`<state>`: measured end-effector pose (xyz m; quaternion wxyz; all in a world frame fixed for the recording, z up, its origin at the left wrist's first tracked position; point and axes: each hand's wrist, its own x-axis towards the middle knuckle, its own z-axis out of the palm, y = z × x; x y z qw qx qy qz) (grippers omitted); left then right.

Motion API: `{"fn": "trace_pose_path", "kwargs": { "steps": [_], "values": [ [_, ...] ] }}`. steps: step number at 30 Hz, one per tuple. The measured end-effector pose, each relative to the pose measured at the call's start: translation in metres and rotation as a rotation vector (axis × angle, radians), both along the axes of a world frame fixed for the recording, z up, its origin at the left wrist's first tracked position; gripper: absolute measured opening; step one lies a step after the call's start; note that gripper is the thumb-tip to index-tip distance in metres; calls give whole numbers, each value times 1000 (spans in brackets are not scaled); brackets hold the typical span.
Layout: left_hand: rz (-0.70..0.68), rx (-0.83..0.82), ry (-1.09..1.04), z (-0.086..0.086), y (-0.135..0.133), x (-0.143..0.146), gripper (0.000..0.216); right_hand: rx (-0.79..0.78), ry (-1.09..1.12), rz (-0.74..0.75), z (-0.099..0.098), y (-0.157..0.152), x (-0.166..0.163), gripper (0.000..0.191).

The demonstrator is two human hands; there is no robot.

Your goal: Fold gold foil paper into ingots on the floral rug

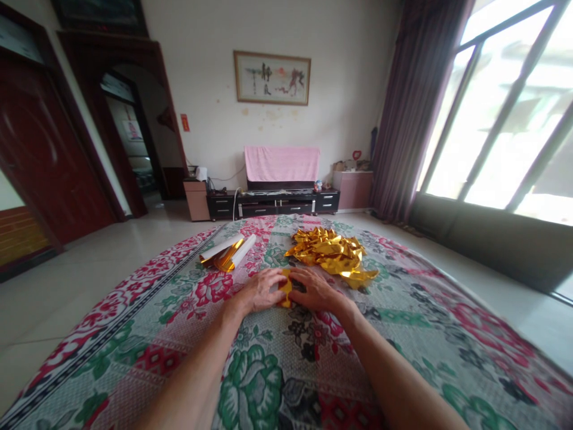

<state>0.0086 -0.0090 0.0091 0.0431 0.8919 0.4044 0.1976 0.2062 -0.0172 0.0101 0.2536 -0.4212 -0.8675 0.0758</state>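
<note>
A small piece of gold foil paper [286,289] lies on the flowered tablecloth between my two hands. My left hand [262,289] has its fingers closed on the paper's left side, and my right hand [313,288] holds its right side the same way. Both hands rest low, close to the cloth, and cover part of the paper. Just beyond my right hand is a heap of folded gold foil paper pieces [329,248]. To the far left of my left hand sits a curled stack of gold foil sheets [228,254] with white backs.
The round table wears a patterned tablecloth [250,388]. Past its far edge stands a low black TV cabinet [282,206], with a pink cloth [283,163] over the screen. A purple curtain [403,119] and large window are at the right, wooden doors [54,137] at the left.
</note>
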Motion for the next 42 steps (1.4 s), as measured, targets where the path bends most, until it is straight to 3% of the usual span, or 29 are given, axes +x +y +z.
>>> {"fn": "trace_pose_path", "kwargs": {
  "steps": [6, 14, 19, 25, 28, 33, 42],
  "values": [
    [0, -11, -22, -3, 2, 0, 35, -4, 56, -27, 0, 0, 6, 31],
    [12, -41, -50, -6, 5, -1, 37, -109, 184, 35, 5, -4, 17, 34],
    [28, -122, -148, -6, 3, -2, 61, 56, 326, -48, 6, -6, -5, 33],
    [40, -181, -234, 0, -2, -2, 73, 60, 189, -29, 3, -8, -34, 27],
    [72, -176, -287, 1, 4, -8, 66, 72, 136, -5, 1, -8, -35, 21],
    [437, 149, -249, -10, 19, -20, 26, 77, 129, -19, 1, -8, -33, 20],
    [501, 179, -83, -13, 15, -3, 20, 118, 105, -13, 0, -8, -34, 21]
  ]
}}
